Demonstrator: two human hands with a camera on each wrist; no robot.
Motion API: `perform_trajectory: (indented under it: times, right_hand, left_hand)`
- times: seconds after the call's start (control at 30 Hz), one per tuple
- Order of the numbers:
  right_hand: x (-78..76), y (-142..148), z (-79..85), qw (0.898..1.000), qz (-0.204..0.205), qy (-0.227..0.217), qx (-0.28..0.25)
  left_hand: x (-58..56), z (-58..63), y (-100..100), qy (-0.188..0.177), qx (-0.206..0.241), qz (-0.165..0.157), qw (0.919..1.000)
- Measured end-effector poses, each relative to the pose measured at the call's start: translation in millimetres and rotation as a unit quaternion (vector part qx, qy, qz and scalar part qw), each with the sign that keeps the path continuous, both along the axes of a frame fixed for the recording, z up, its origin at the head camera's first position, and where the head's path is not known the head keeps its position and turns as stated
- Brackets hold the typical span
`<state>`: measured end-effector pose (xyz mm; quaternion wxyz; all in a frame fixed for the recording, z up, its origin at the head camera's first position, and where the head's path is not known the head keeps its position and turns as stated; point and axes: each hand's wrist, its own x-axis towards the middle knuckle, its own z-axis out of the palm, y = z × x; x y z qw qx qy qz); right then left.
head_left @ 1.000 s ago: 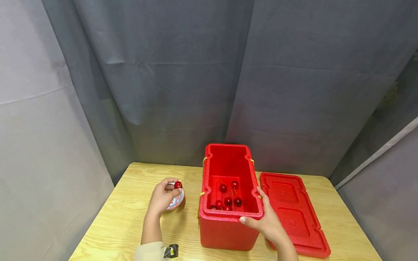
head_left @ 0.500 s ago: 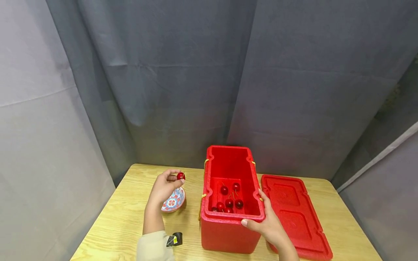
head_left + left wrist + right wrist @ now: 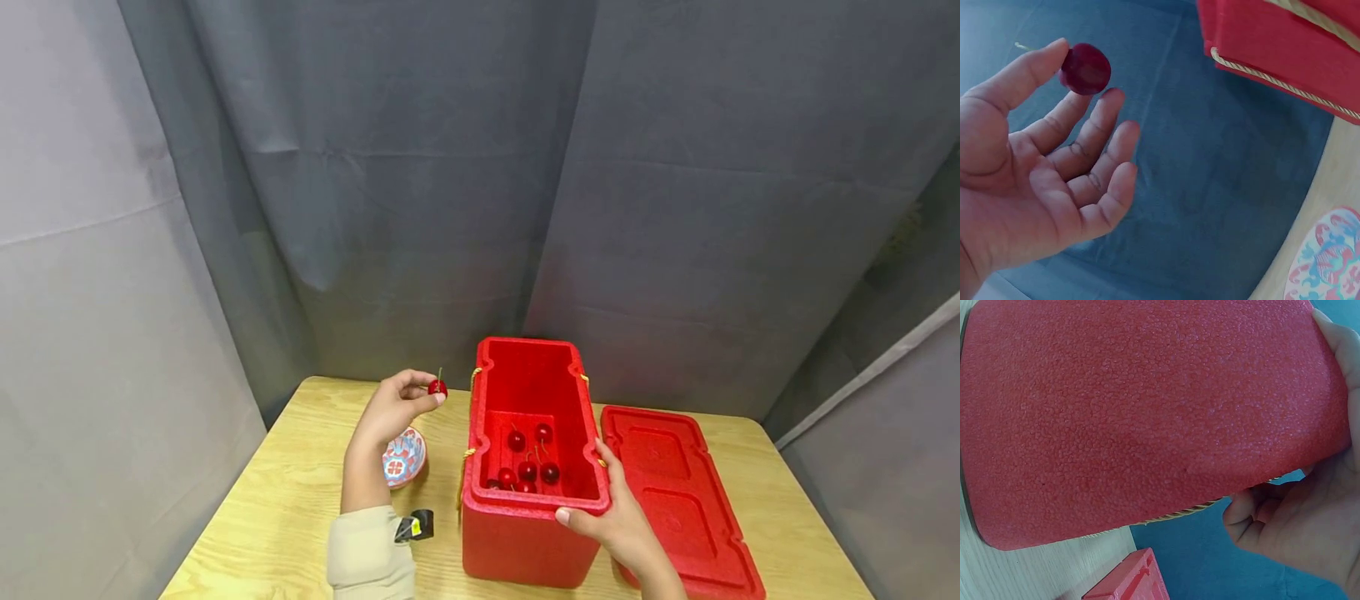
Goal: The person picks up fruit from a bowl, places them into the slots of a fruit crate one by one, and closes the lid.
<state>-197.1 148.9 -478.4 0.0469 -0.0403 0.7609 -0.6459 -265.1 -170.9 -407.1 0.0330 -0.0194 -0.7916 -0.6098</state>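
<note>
**Cherry held beside the open red box**

The left hand [image 3: 392, 407] pinches a cherry [image 3: 437, 387] between thumb and forefinger, other fingers loose, just left of the red box [image 3: 525, 533]. The right hand [image 3: 618, 525] grips the box's near right corner, fingers curled round it.

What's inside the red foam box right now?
Cherries lie on the floor of the red foam box, about six visible, stems on. The near wall hides the front strip of the floor, so more may sit there.

Pebbly matt foam box [image 3: 1147, 412]; glossy cherry [image 3: 1085, 69].
</note>
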Motion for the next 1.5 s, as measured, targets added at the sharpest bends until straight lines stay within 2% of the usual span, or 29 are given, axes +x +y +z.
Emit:
perform_trajectory:
  times: [0.23,0.57,0.93,1.17,1.5]
  right_hand:
    - [-0.1,0.0,-0.4,1.000,-0.001,-0.003,0.002]
    - [-0.8,-0.9,-0.4,1.000,0.000,0.003,-0.008]
    - [0.2,-1.2,-0.1,1.000,0.007,0.008,-0.017]
    - [0.3,-0.2,0.4,1.000,0.009,0.009,-0.018]
    - [6.0,1.6,1.3,1.000,0.000,0.001,-0.013]
  left_hand:
    - [-7.3,16.7,5.4,-0.004,0.015,-0.015,0.9998]
    - [-22.2,25.9,20.1,-0.021,-0.005,-0.068,0.9975]
    - [-36.3,41.3,39.5,-0.043,0.004,-0.133,0.9901]
    - [-46.9,41.4,54.0,-0.064,-0.022,-0.153,0.9859]
    - [-57.2,34.4,75.0,-0.107,-0.022,-0.165,0.9803]
